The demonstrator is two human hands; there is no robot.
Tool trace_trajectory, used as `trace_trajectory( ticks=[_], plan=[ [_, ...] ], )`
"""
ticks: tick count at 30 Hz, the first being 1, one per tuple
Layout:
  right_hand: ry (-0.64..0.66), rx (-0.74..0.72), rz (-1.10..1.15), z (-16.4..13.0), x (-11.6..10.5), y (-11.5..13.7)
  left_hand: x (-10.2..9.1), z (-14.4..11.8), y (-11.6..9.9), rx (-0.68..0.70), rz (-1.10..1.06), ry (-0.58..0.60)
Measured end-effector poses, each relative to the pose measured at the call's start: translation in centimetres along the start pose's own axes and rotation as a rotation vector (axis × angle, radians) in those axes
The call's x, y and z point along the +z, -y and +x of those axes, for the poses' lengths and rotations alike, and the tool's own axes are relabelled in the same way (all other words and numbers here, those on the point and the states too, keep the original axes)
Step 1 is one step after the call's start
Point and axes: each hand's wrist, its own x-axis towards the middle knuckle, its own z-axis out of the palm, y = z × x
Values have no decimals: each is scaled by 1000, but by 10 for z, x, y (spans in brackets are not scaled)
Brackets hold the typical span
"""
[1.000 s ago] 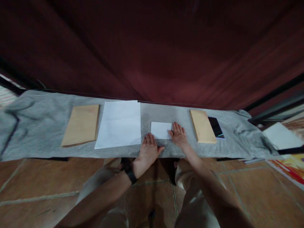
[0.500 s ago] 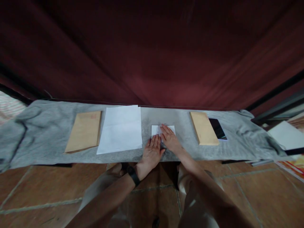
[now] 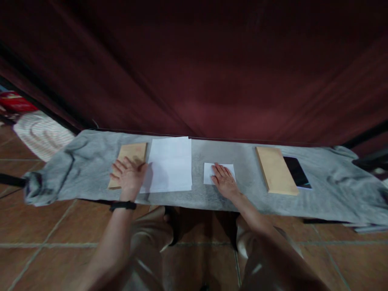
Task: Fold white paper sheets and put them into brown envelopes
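Observation:
A low bench covered with a grey cloth (image 3: 242, 194) runs across the view. My right hand (image 3: 223, 181) lies flat, fingers together, on a small folded white paper (image 3: 209, 174) near the middle. My left hand (image 3: 129, 176) is spread open over the left stack of brown envelopes (image 3: 133, 152), covering its near half. Between the two hands lies a stack of white sheets (image 3: 171, 163).
A second stack of brown envelopes (image 3: 275, 175) lies to the right, with a dark phone (image 3: 297, 173) beside it. A dark red curtain (image 3: 194, 68) hangs behind the bench. Striped fabric (image 3: 42, 133) sits on the tiled floor (image 3: 39, 238) at far left. My knees are below the bench edge.
My left hand left the small folded paper and moved left onto the brown envelope stack. My right hand slid onto the middle of the folded paper. The view shifted left.

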Motion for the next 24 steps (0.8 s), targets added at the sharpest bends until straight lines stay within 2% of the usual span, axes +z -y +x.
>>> trace_trajectory(
  ticks=[2,5,7,13,16,18,21,22,23,24],
  plan=[
    [-2,-5,-8,0,0,0,-3,10,32,-118,37,-3],
    [-15,0,-19,-1,1,0,-7,17,56,-196,39,164],
    [-18,1,-31,-2,2,0,-8,18,58,-167,63,180],
    [-13,0,-47,-2,1,0,-9,13,47,-148,105,-3],
    [-17,0,-25,-1,0,1,-16,18,50,-195,-97,-166],
    [-23,8,-8,-1,0,1,-24,24,51,-231,-308,-291],
    [-26,18,24,-1,0,3,-34,29,39,-241,-631,-479],
    [-26,21,38,-1,-1,4,-35,27,29,-239,-728,-493],
    [-26,26,56,0,-2,5,-34,22,17,-261,-984,-477],
    [-27,34,83,1,-3,6,-32,14,3,-264,-1257,-329]
  ],
)
